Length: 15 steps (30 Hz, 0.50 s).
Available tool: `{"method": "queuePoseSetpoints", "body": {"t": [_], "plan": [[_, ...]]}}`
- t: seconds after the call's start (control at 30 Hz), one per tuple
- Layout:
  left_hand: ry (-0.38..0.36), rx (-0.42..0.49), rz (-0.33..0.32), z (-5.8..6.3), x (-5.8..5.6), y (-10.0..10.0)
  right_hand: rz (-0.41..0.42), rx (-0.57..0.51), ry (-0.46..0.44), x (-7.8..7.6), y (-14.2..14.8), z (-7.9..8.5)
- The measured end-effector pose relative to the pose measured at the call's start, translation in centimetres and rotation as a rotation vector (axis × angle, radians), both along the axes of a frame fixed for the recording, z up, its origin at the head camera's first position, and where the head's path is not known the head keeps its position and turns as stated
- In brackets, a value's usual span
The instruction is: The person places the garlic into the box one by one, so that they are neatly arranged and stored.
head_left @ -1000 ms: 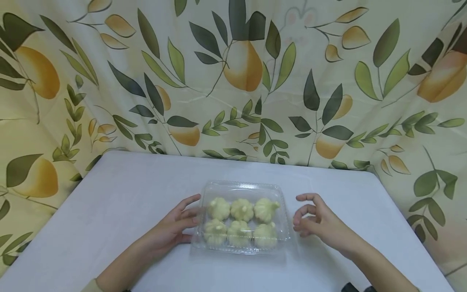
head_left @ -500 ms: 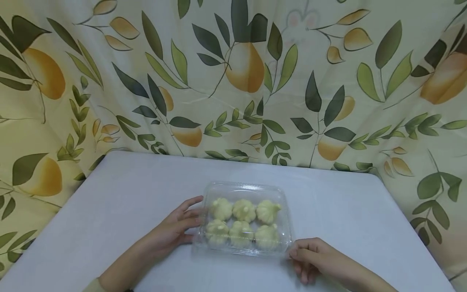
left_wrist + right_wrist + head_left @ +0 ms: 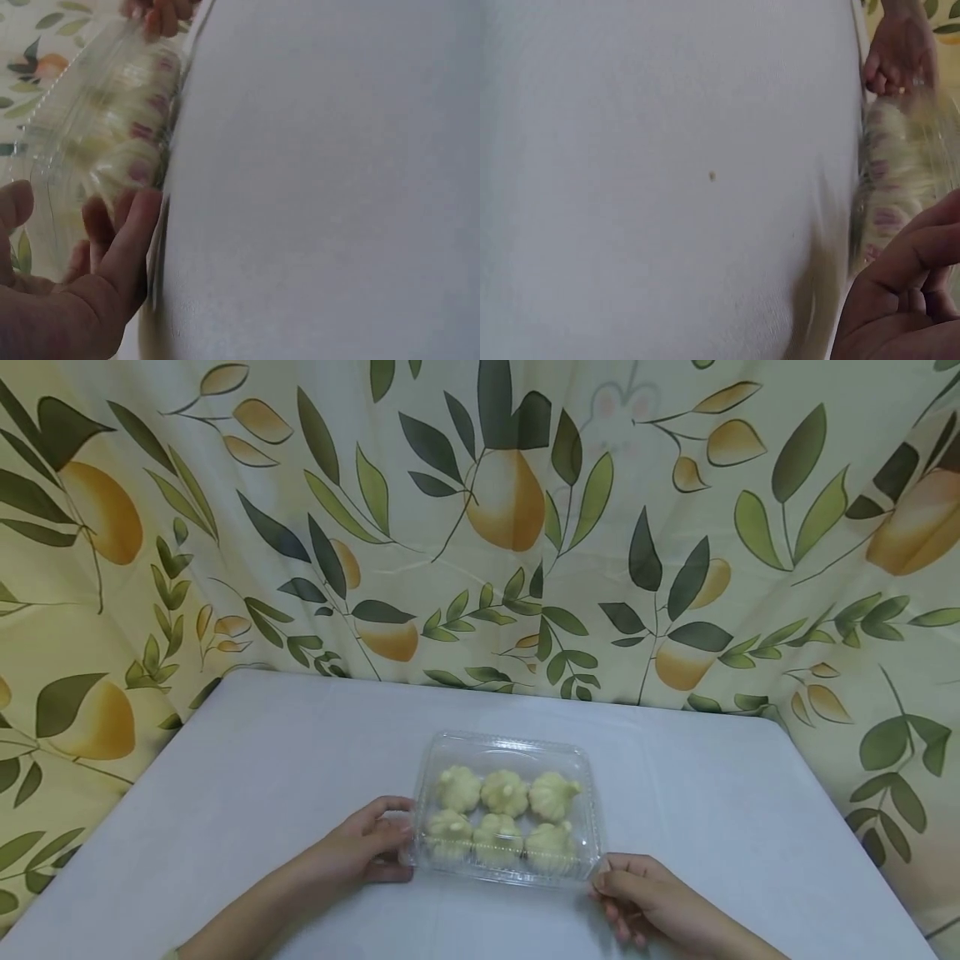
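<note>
A clear plastic clamshell container (image 3: 517,752) lies on the table in the head view, its lid down. Inside are several pale garlic bulbs (image 3: 505,793) in two rows. My left hand (image 3: 367,846) is at the container's left side, its fingers fairly straight and touching the wall. In the left wrist view that hand (image 3: 86,289) has its thumb apart from the plastic. My right hand (image 3: 637,893) pinches the front right corner of the container's rim between thumb and index finger, its other fingers loosely bent below. The right wrist view shows this hand (image 3: 900,300) close to the container's end.
A white cloth covers the table (image 3: 315,735). Behind it hangs a curtain (image 3: 480,610) printed with fruit and leaves. A small dark speck (image 3: 712,176) marks the white cloth in the right wrist view.
My right hand has come from beside the container's right side toward me and taken hold of the front right corner. The left hand has slid slightly toward me along the left side.
</note>
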<state>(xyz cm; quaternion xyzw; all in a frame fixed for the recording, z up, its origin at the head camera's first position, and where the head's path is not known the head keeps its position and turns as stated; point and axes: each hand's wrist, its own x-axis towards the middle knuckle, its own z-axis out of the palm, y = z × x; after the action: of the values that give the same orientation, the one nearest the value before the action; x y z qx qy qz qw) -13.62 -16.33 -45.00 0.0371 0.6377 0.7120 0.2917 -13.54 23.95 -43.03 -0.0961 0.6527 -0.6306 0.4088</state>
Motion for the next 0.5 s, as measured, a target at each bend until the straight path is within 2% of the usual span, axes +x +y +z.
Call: {"method": "queuePoseSetpoints", "body": {"t": [0.17,0.33,0.5], "plan": [[-0.057,-0.043,-0.06,0.3,1.3,0.2,-0.052,0.023,-0.017,0.3,-0.2,-0.2],[-0.007,-0.083,-0.085,0.7,2.0,0.5,-0.077,0.027,-0.001,0.3,-0.2,-0.5],[0.017,-0.082,-0.095,0.8,2.1,0.8,-0.073,0.015,0.011,0.4,-0.2,-0.7]]}}
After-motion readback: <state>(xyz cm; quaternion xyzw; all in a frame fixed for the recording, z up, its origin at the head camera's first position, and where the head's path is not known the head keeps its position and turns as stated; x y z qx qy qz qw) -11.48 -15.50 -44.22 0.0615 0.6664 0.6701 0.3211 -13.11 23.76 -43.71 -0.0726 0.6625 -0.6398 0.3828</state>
